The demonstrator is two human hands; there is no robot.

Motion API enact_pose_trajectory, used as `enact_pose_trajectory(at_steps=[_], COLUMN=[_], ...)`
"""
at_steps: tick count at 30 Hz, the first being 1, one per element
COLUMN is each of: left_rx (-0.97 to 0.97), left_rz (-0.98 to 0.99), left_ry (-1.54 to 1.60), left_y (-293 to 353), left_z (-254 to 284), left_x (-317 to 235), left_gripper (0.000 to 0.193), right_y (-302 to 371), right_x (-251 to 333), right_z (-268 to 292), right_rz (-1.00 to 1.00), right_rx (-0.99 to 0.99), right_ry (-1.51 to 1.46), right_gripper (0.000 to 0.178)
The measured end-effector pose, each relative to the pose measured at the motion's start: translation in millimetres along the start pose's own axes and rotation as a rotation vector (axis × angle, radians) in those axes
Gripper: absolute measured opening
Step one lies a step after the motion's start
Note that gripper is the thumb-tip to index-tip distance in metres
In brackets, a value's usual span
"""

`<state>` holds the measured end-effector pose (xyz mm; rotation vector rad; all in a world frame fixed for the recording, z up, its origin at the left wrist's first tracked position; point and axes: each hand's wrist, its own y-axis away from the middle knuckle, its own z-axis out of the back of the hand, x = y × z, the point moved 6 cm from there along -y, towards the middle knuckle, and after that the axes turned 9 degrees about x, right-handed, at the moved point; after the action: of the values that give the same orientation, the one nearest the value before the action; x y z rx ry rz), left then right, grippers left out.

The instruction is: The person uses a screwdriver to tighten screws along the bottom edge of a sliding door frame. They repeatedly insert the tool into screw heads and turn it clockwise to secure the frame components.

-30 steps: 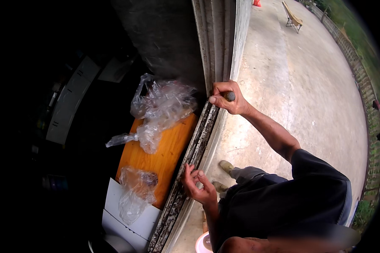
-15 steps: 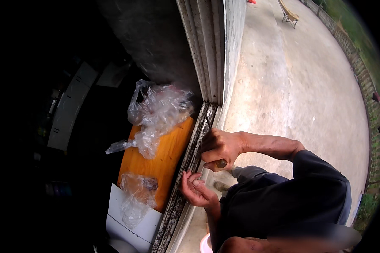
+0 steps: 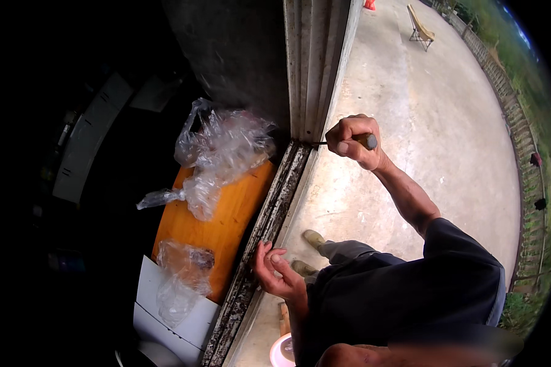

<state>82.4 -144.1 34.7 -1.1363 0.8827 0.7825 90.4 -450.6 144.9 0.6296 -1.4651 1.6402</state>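
- From where I stand, the person's right hand (image 3: 355, 137) is closed round a brown-handled tool (image 3: 367, 142), its thin dark shaft pointing at the corner where the metal door frame (image 3: 315, 67) meets the grimy sill track (image 3: 274, 205).
- The left hand (image 3: 278, 272) is empty, fingers loosely curled, at the track's lower stretch; I can't tell if it touches.
- Beyond the track, crumpled clear plastic bags (image 3: 223, 147) lie on an orange wooden tabletop (image 3: 187, 223).
- A tan chair (image 3: 421, 27) stands well apart on the concrete (image 3: 422, 122).
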Motion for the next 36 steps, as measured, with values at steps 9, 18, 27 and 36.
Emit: enact_pose_trajectory(at_steps=[9,18,27,36], left_rx=[-0.037,-0.077,-0.095,-0.141], left_rz=[0.009,0.064,-0.006,0.086], left_ry=[-0.016,-0.001,-0.028,0.018], left_y=[1.7,11.7,17.2,25.9], left_z=[5.9,17.1,22.4,37.5], left_x=[0.8,1.3,2.5,2.8], left_gripper=[0.037,0.035,0.037,0.034], right_y=[-4.6,-29.4,-64.3,-45.9], right_x=[8.9,-17.4,6.9,-0.9], right_z=[-70.9,-26.8,-128.0,-109.6], right_rz=[0.075,-0.268,-0.316,-0.104], right_rx=[0.352,-0.036,0.158,0.164], right_ry=[0.143,0.054,0.033,0.253], right_gripper=[0.033,0.034,0.023,0.033])
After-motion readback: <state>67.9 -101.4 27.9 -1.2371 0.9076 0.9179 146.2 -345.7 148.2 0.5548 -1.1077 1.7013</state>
